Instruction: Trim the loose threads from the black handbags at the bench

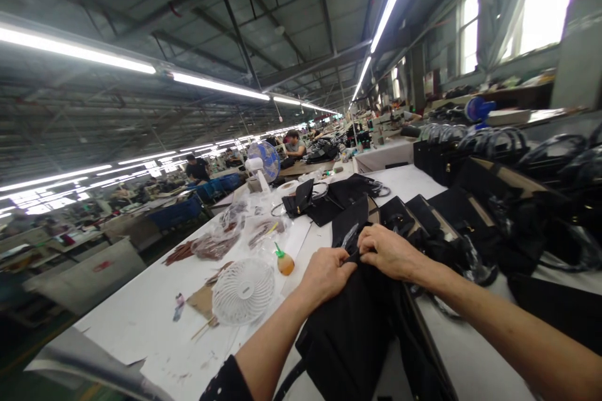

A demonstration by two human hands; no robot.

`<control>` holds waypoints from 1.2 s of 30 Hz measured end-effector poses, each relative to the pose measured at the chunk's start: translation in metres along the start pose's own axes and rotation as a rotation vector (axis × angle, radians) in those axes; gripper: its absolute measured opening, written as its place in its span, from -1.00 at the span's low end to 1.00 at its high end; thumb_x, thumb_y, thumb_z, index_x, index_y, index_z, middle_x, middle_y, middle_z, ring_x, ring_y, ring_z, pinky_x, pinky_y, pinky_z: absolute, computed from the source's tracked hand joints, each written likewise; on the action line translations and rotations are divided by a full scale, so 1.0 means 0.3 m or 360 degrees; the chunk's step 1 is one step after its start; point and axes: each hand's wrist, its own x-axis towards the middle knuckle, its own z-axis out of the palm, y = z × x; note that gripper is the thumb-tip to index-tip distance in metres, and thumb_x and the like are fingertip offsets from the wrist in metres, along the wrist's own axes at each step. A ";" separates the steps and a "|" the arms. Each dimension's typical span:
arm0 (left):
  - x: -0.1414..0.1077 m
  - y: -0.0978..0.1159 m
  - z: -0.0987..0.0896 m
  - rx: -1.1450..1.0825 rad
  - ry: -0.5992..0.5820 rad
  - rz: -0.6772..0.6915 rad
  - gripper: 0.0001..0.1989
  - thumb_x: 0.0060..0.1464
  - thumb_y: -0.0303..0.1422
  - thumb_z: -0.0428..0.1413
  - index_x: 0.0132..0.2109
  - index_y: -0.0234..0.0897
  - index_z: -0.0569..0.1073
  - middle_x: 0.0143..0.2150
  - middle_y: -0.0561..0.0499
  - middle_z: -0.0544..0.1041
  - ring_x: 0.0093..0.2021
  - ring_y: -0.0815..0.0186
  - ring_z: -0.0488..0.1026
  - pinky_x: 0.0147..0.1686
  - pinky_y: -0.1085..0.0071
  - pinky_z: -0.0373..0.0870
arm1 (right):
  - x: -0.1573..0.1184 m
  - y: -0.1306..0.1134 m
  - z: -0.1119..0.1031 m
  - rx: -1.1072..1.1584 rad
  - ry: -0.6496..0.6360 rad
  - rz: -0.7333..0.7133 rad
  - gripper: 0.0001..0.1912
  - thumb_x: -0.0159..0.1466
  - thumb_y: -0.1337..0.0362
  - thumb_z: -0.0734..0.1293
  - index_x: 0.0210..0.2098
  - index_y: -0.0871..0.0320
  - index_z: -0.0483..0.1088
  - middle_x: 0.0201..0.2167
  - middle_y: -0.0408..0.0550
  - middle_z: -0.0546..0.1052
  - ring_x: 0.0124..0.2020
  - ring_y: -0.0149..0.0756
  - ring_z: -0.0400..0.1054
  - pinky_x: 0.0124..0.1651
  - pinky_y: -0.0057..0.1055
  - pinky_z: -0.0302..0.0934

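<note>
A black bag (345, 326) lies at the near edge of the white table, its upper part between my two hands. My left hand (327, 272) is closed on the bag's edge, thumb and fingers pressed together. Just right of it, my right hand (385, 250) pinches the same black material, with its fingers curled. The hands are close together, and a bit of clear plastic shows beside them. What lies under the fingertips is hidden.
On the white table (117, 319) are a white fan (243, 291), an orange bottle with green tip (285, 262) and plastic-wrapped brown strips (216, 244). Many black bags (470, 213) crowd the right. A blue fan (264, 161) and a person (295, 145) are farther off.
</note>
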 end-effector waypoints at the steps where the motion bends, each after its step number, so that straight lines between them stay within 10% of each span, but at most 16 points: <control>1: 0.004 0.002 0.007 0.0003 0.0012 -0.0013 -0.77 0.01 -0.27 0.02 -0.45 -0.29 0.48 -0.54 0.08 0.41 -0.49 0.37 0.31 -0.50 0.49 0.08 | -0.006 0.010 -0.005 0.0033 0.0001 -0.0030 -0.94 0.07 0.37 0.33 -0.53 0.15 0.40 -0.28 -0.10 0.45 -0.17 -0.30 0.28 -0.10 -0.40 0.14; 10: -0.002 0.037 0.021 -0.0028 0.0032 -0.0068 -0.79 0.00 -0.30 0.01 -0.38 -0.26 0.52 -0.52 0.06 0.44 -0.49 0.36 0.32 -0.52 0.50 0.08 | -0.042 0.031 -0.050 0.0258 0.0117 -0.0044 -0.81 0.07 0.44 0.31 -0.64 0.19 0.28 -0.30 -0.10 0.47 -0.27 -0.38 0.34 -0.17 -0.46 0.15; 30: 0.004 0.036 0.015 -0.0180 -0.0028 0.0186 -0.74 0.00 -0.39 0.00 -0.21 -0.15 0.55 -0.23 0.08 0.56 -0.20 0.28 0.44 -0.18 0.44 0.29 | -0.039 -0.026 -0.070 -0.0422 0.0082 0.0316 -0.85 0.16 0.25 0.28 -0.45 0.14 0.45 -0.36 -0.05 0.54 -0.32 -0.26 0.40 -0.32 -0.42 0.10; 36: 0.070 0.033 0.042 -0.0230 -0.0038 -0.0004 -0.75 0.03 -0.21 0.02 -0.30 -0.26 0.51 -0.44 0.06 0.51 -0.43 0.35 0.40 -0.44 0.48 0.22 | -0.026 -0.021 -0.057 -0.0413 0.0101 0.0301 -0.82 0.17 0.32 0.22 -0.48 0.15 0.44 -0.37 -0.03 0.54 -0.32 -0.25 0.40 -0.31 -0.40 0.12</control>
